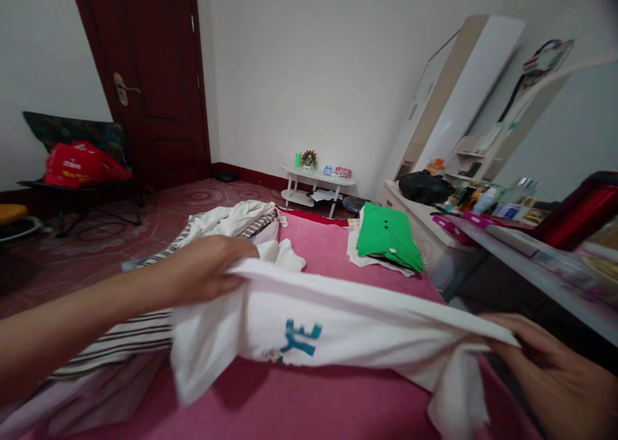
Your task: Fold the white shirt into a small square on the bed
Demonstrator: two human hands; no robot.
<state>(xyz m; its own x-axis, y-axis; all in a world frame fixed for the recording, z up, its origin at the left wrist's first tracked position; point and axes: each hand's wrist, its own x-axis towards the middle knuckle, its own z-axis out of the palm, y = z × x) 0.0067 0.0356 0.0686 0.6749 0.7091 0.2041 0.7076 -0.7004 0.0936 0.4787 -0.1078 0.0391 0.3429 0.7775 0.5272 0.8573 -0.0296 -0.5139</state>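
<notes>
A white T-shirt [367, 317] with teal lettering is stretched sideways between my two hands, above a pink bed cover [318, 240]. My left hand [217, 269] pinches its left end, where a loose flap hangs down. At the other end my right hand [545, 356] grips the fabric, its fingers partly covered by the cloth. Striped and white clothes [232, 221] lie loosely heaped beyond and under my left arm. To the far right on the bed sits a flat stack with a green shirt [389, 234] on top.
A white dressing table [434, 224] crowded with bottles runs along the right, a dark red object [579, 214] nearer me. A low white table [316, 174] stands by the far wall. At left, a folding chair bears a red bag [82, 164] near a dark red door [149, 73].
</notes>
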